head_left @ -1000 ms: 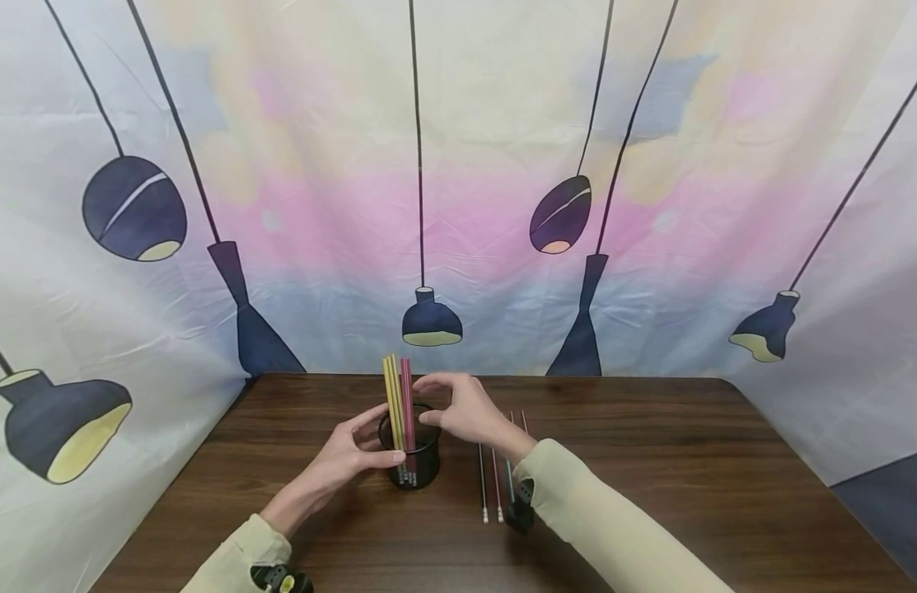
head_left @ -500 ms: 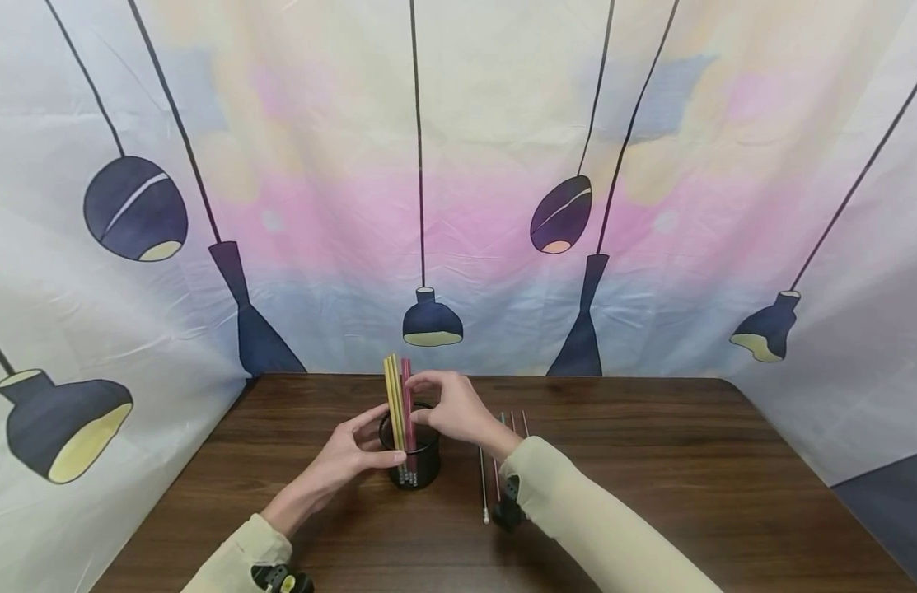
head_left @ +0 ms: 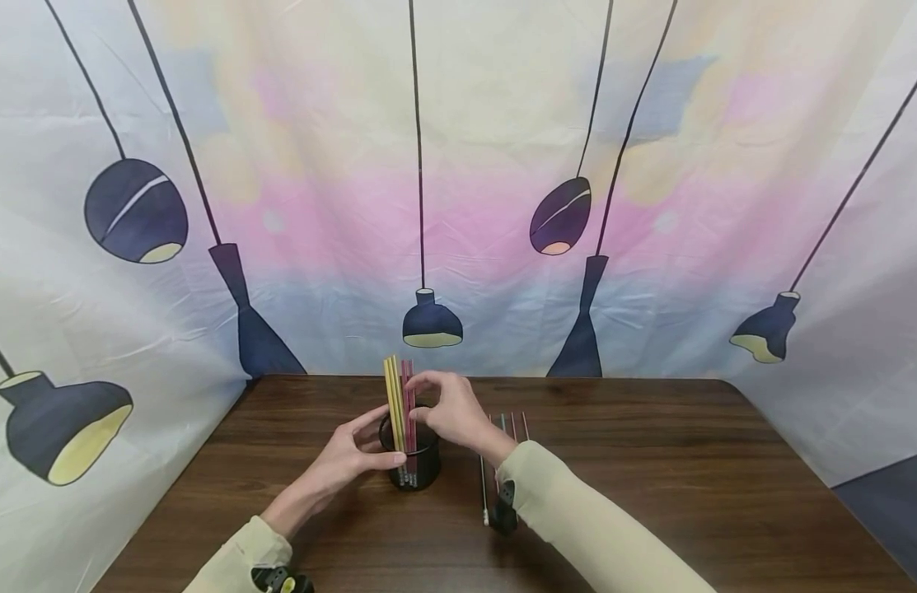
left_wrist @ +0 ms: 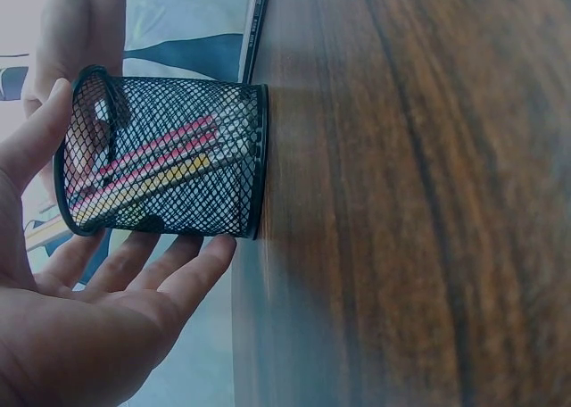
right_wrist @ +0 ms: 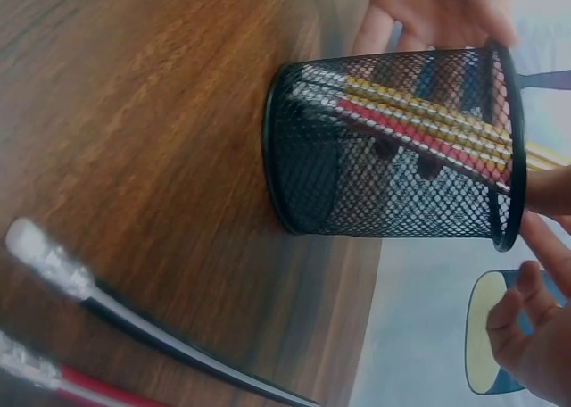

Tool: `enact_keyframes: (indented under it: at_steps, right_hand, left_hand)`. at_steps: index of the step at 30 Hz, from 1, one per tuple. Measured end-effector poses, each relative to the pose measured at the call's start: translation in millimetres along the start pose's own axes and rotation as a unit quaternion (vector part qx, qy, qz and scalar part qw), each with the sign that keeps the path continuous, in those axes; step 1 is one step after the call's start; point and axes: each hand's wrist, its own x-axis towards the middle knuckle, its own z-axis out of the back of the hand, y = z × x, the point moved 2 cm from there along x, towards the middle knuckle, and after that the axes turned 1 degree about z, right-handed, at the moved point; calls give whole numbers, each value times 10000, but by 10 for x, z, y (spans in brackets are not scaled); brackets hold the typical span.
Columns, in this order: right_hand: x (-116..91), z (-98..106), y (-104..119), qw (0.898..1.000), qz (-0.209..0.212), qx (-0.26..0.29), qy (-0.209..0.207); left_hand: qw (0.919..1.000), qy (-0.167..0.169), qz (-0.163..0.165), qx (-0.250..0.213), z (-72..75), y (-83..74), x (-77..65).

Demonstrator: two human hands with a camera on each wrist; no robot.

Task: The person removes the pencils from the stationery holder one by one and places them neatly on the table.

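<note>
A black mesh pencil cup (head_left: 425, 471) stands upright on the wooden table, with yellow pencils (head_left: 393, 397) and red pencils (head_left: 410, 436) leaning to its left side, eraser ends down. Thumb at the rim and fingers round the far side, my left hand (head_left: 345, 455) holds the cup; the left wrist view shows its fingers (left_wrist: 198, 273) along the mesh. My right hand (head_left: 456, 413) is over the cup's right edge and pinches a red pencil near its upper part. The right wrist view shows some of its curled fingers (right_wrist: 535, 327), while the pinching fingertips are partly hidden by the rim.
Several pencils lie side by side right of the cup, among them a black pencil (head_left: 484, 486) and a red pencil (right_wrist: 80, 387), partly under my right forearm. Behind the table (head_left: 636, 461) hangs a cloth (head_left: 488, 247) printed with lamps.
My right hand has moved left from beside the red pencils and closed on one. My left hand and the cup have stayed in place.
</note>
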Motion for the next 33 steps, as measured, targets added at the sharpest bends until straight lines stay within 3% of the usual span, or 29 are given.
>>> enact_keyframes:
  at_steps: [8,22,33]
  right_hand:
    - [-39,-6,-12,9966,24,-585,-576]
    - [-54,-39,-19,9937,199,-1053,-324]
    - [-70,-56,-25,9928,-86,-1173,-217]
  left_hand:
    - [9999,-41,45,-102,10,13,9]
    - [9999,-3,23,-100,0,-10,-18]
    - [10000,-43,-7,-86,-4,-12,-16]
